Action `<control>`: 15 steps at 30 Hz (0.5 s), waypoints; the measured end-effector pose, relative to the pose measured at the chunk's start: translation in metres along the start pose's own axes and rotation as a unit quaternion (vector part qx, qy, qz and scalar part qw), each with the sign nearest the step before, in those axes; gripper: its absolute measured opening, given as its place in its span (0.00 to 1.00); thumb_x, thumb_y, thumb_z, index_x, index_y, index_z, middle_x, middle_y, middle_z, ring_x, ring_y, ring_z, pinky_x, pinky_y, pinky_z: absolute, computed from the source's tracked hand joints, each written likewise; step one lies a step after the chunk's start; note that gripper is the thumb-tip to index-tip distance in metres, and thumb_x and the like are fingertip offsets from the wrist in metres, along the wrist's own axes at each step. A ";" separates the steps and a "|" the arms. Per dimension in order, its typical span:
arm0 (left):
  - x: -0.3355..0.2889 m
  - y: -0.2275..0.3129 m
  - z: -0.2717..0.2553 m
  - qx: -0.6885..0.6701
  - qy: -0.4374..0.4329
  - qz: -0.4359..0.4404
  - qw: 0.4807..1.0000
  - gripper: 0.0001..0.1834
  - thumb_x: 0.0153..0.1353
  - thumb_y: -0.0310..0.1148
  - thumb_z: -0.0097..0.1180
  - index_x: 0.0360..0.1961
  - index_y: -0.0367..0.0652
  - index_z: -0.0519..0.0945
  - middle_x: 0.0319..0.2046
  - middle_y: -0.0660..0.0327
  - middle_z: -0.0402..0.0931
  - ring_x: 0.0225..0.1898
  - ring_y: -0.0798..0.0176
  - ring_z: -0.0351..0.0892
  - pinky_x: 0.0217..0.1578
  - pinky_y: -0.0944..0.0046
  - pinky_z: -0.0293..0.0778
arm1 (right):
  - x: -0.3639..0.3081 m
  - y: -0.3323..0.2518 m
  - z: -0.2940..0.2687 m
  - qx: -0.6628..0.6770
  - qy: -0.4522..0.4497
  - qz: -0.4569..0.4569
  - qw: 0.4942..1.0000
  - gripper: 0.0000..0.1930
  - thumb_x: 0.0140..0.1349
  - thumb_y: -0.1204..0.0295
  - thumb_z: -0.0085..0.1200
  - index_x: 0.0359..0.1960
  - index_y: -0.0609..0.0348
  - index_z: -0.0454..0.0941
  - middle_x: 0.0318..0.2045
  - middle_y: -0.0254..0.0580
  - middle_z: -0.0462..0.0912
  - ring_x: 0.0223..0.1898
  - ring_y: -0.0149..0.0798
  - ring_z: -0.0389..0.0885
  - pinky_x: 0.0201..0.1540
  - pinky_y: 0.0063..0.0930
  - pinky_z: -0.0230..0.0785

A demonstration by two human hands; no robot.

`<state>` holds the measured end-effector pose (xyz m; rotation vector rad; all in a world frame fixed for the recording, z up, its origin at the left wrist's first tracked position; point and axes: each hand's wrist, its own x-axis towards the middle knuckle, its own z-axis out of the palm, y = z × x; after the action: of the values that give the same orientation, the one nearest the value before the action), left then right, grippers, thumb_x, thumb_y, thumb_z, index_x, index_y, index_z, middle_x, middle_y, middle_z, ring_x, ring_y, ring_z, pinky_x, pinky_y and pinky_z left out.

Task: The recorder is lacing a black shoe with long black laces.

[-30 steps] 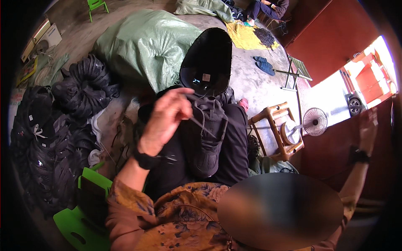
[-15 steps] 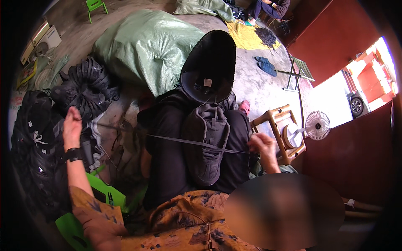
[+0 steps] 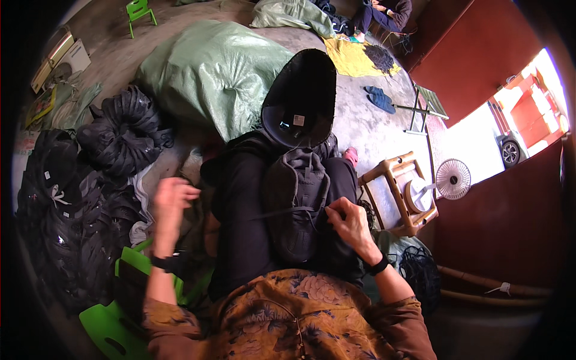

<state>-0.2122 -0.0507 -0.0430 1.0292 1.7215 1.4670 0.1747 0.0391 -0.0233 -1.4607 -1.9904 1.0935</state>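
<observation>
Head view: shoe [image 3: 294, 231] on lap [image 3: 241, 240], between hands, long axis fore-and-aft. Right hand [image 3: 352, 227] nearer, just beside shoe, fingertips pinched on lace [image 3: 282, 212]. Left hand [image 3: 172, 201] farther out leftward, half-curled (blurred; can't tell if gripping).

The right grip [image 3: 353, 225] pinches a dark lace [image 3: 287, 211], which runs leftward from it across a black shoe [image 3: 285, 186]; the left grip [image 3: 173, 201] is blurred, its hold unclear; a black heap [image 3: 57, 198] lies left of that one; a fan [image 3: 453, 179] stands right of the right grip.
</observation>
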 end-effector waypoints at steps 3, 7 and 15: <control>-0.023 0.026 0.080 0.104 -0.109 0.145 0.978 0.05 0.65 0.28 0.51 0.38 0.39 0.78 0.29 0.59 0.82 0.30 0.66 0.82 0.31 0.67 0.76 | -0.006 -0.017 0.017 -0.257 0.146 -0.213 0.931 0.05 0.60 0.71 0.57 0.30 0.56 0.75 0.25 0.42 0.80 0.25 0.49 0.81 0.25 0.38 0.71; -0.040 0.032 0.130 0.110 -0.186 0.237 0.947 0.06 0.62 0.25 0.53 0.39 0.37 0.79 0.28 0.56 0.82 0.25 0.65 0.82 0.27 0.68 0.77 | 0.001 0.001 0.023 -0.040 0.087 -0.089 0.991 0.06 0.62 0.71 0.56 0.31 0.60 0.75 0.20 0.45 0.81 0.18 0.45 0.79 0.21 0.34 0.69; -0.043 0.037 0.148 0.133 -0.149 0.173 0.965 0.03 0.58 0.25 0.59 0.32 0.38 0.78 0.23 0.57 0.80 0.24 0.64 0.82 0.26 0.66 0.75 | 0.001 0.002 0.014 -0.004 0.023 -0.059 0.998 0.06 0.63 0.73 0.55 0.33 0.63 0.73 0.17 0.43 0.81 0.19 0.39 0.82 0.24 0.30 0.70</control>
<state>-0.0580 -0.0147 -0.0320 1.6728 1.6012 1.2174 0.1656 0.0357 -0.0331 -1.3419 -2.0246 0.9945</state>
